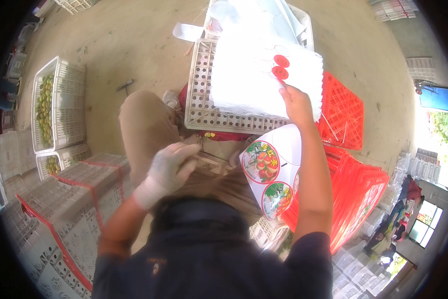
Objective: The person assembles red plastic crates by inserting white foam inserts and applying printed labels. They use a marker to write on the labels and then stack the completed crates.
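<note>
My right hand (298, 104) reaches over a bright white stack of sheets (249, 84). Its fingertips are pinched at the lower edge of a round red sticker (280, 73), and a second red sticker (282, 61) lies just beyond. The stack rests on an upturned white crate (199, 107) in front of my knees. Below my right forearm hangs a sheet of large round printed labels (268, 172), partly covered by the arm. My left hand (169, 172), in a pale glove, hovers above my lap with its fingers apart and nothing visible in it.
Red plastic crates (341, 112) and a row of red slatted ones (343, 189) stand to my right. At left is a white crate of green-yellow fruit (59, 104), near stacked white boxes with red edges (79, 194). A dark tool (126, 85) lies on the floor.
</note>
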`<control>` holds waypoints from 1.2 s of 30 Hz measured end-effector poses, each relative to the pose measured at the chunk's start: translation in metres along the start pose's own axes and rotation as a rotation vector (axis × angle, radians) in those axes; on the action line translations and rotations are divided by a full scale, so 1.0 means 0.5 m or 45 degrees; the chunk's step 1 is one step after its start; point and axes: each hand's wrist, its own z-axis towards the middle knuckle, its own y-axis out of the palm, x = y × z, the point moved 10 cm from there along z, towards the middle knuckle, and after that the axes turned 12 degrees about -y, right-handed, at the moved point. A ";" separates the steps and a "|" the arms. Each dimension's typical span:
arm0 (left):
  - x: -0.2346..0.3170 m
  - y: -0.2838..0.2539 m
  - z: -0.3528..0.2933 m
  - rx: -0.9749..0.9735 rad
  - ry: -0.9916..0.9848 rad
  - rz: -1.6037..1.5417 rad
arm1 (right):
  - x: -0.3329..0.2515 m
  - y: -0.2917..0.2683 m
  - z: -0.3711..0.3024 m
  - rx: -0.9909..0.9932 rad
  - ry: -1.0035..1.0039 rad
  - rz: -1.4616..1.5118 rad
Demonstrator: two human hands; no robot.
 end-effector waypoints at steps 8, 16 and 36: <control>0.011 0.171 0.152 -0.548 -0.332 -0.598 | 0.057 0.015 -0.045 -0.053 0.323 0.440; 0.031 0.195 0.210 -0.629 -0.333 -1.429 | -0.107 -0.144 -0.084 0.580 -0.252 0.075; -0.409 0.156 0.223 0.199 -0.960 -0.076 | -0.152 -0.060 -0.260 0.151 -0.386 -0.057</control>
